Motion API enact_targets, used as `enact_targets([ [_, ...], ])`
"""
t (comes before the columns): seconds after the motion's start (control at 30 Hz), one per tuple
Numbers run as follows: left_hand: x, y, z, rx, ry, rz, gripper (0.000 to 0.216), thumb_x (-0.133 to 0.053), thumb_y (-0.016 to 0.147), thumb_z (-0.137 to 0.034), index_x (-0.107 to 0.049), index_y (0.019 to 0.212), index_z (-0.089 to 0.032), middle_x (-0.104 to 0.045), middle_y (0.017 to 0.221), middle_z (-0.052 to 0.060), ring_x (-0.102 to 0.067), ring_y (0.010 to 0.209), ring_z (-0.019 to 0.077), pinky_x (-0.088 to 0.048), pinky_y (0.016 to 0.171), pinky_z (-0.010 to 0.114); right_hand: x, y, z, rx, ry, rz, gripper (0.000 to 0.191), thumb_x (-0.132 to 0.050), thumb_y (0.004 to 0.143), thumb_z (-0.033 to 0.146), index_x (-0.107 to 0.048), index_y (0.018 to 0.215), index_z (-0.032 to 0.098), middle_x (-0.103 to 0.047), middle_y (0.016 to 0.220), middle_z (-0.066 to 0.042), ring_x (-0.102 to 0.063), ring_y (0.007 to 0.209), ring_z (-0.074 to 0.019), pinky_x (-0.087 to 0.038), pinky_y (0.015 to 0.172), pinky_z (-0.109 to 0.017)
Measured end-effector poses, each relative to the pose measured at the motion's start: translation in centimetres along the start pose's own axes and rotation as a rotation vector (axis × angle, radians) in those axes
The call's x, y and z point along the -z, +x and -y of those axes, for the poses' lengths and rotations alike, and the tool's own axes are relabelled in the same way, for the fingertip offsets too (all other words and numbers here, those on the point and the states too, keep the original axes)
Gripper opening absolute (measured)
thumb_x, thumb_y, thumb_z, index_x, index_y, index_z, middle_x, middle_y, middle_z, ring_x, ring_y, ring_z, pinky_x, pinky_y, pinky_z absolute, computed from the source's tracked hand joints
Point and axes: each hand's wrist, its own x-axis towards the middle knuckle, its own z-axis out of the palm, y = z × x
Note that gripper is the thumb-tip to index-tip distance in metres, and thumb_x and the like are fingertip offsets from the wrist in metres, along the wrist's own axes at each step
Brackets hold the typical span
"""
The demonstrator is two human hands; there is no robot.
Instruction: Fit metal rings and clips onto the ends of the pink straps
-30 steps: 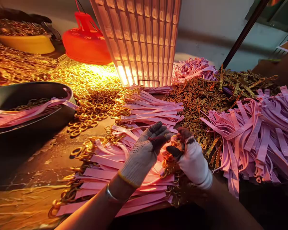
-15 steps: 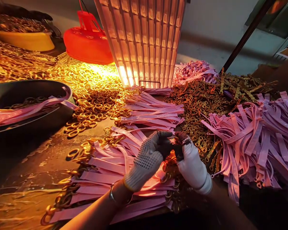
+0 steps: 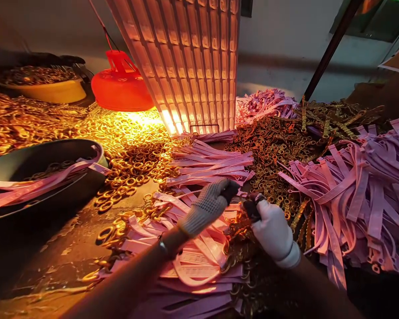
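Clerk: Item one, the hands. How did you hold them?

Checker: Your left hand [image 3: 213, 204]: knit glove, dark fingertips, fingers curled together. Your right hand [image 3: 271, 227]: white glove, fingers bent in against the thumb. Fingertips near each other, a narrow gap between. A scrap of pink showed in that gap; whether either hand was clamped on it, I could not tell.

Clerk: Item two, pink straps. Where did you have them?

Checker: Pink straps [image 3: 199, 260], many, spread crosswise on the worktable [image 3: 71, 248] below your hands. Gold rings [image 3: 136, 155] heaped beyond and to the left, more along the straps' left ends. Brass pieces [image 3: 272, 137] massed beyond your right hand. A strap heap [image 3: 355, 195] to its right; a few more straps draped over the dark basin [image 3: 43, 159] at far left.

Clerk: Item three, handling?

Checker: In my judgement, light and supple: one strap bent into a loose loop beneath you. The sheen suggested a smooth face, apt to slide under a glove, though hardly fragile. Metal ends, by their look: hard, heavier, liable to swing. Your best hold lay flat across the strap, thumb against forefinger, just short of the metal; gripped midway, the end would likely have drooped.
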Motion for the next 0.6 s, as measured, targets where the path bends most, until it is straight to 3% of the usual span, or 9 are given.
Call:
enact_targets([
  [0.03,0.3,1.7,0.3,-0.096,0.262,-0.002,0.016,-0.054,0.091,-0.022,-0.069,0.090,-0.017,-0.068,0.083,0.008,-0.062,0.078,0.0189,-0.050,0.071,0.031,-0.3,0.1,-0.6,-0.008,-0.014,-0.020,0.021,-0.055,0.076,0.007,-0.067,0.089,0.019,-0.073,0.076,-0.009,-0.066,0.068,-0.0225,-0.032,0.060,-0.031],
  [0.1,0.5,5.1,0.8,-0.141,0.469,0.003,0.017,-0.054,0.091,-0.018,-0.070,0.096,-0.015,-0.069,0.103,0.012,-0.062,0.098,0.0236,-0.048,0.087,0.036,-1.2,0.2,-1.2,-0.012,-0.052,-0.016,0.021,-0.056,0.073,0.007,-0.067,0.087,0.018,-0.072,0.073,-0.008,-0.066,0.067,-0.0232,-0.033,0.059,-0.031],
  [0.23,-0.5,9.7,2.1,-0.081,0.615,0.039,0.021,-0.056,0.091,-0.022,-0.070,0.105,-0.015,-0.064,0.106,0.014,-0.063,0.089,0.0246,-0.048,0.078,0.036,-2.5,-0.3,-1.0,0.034,-0.088,0.063,0.021,-0.057,0.067,0.007,-0.066,0.080,0.020,-0.073,0.076,-0.008,-0.069,0.073,-0.0242,-0.039,0.062,-0.030],
  [0.33,-1.4,10.4,3.2,-0.060,0.679,0.038,0.024,-0.053,0.095,-0.027,-0.069,0.110,-0.017,-0.060,0.112,0.015,-0.064,0.084,0.0229,-0.047,0.072,0.034,-2.5,-0.4,-0.7,0.042,-0.068,0.101,0.025,-0.056,0.068,0.006,-0.068,0.086,0.020,-0.074,0.081,-0.007,-0.070,0.078,-0.0240,-0.045,0.067,-0.028],
  [0.43,-1.8,9.7,3.9,-0.067,0.702,0.035,0.025,-0.050,0.098,-0.028,-0.066,0.114,-0.017,-0.058,0.116,0.015,-0.064,0.092,0.0243,-0.048,0.077,0.033,-2.3,-0.4,-0.8,0.023,-0.046,0.122,0.025,-0.057,0.069,0.006,-0.069,0.087,0.019,-0.076,0.091,-0.009,-0.071,0.084,-0.0248,-0.048,0.073,-0.029],
  [0.6,-1.4,9.8,3.9,-0.054,0.652,0.025,0.022,-0.047,0.095,-0.015,-0.066,0.107,-0.013,-0.061,0.107,0.018,-0.065,0.097,0.0279,-0.048,0.083,0.037,-2.5,-0.7,-1.2,0.039,0.064,0.072,0.035,-0.059,0.070,0.006,-0.070,0.101,0.018,-0.077,0.096,-0.010,-0.072,0.091,-0.0239,-0.050,0.081,-0.028],
])
